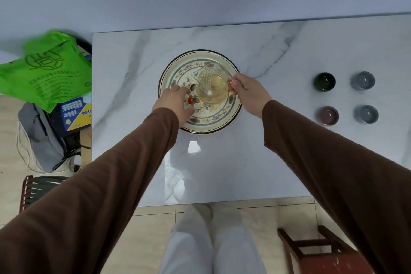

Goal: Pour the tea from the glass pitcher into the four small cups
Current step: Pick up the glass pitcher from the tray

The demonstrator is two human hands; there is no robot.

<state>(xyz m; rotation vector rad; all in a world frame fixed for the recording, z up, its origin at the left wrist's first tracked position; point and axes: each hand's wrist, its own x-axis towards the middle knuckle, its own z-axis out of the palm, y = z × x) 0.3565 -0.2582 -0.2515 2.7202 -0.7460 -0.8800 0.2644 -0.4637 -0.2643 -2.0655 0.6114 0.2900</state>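
Note:
A glass pitcher (212, 87) holding pale yellow tea stands on a floral plate (213, 122) in the middle of the marble table. My right hand (246, 92) grips the pitcher's amber handle on its right side. My left hand (175, 101) rests on the plate's left part, fingers spread, just beside the pitcher and not holding it. Far to the right stand the small cups in a square: a dark green cup (324, 81), a pale blue cup (363, 80), a purple cup (327, 115) and a blue-grey cup (366, 114).
The marble table (222, 162) ends at a near edge above my legs. Off its left side lie a green bag (46, 69), a blue box (75, 113) and a grey bag. A wooden stool (311, 249) stands at the lower right.

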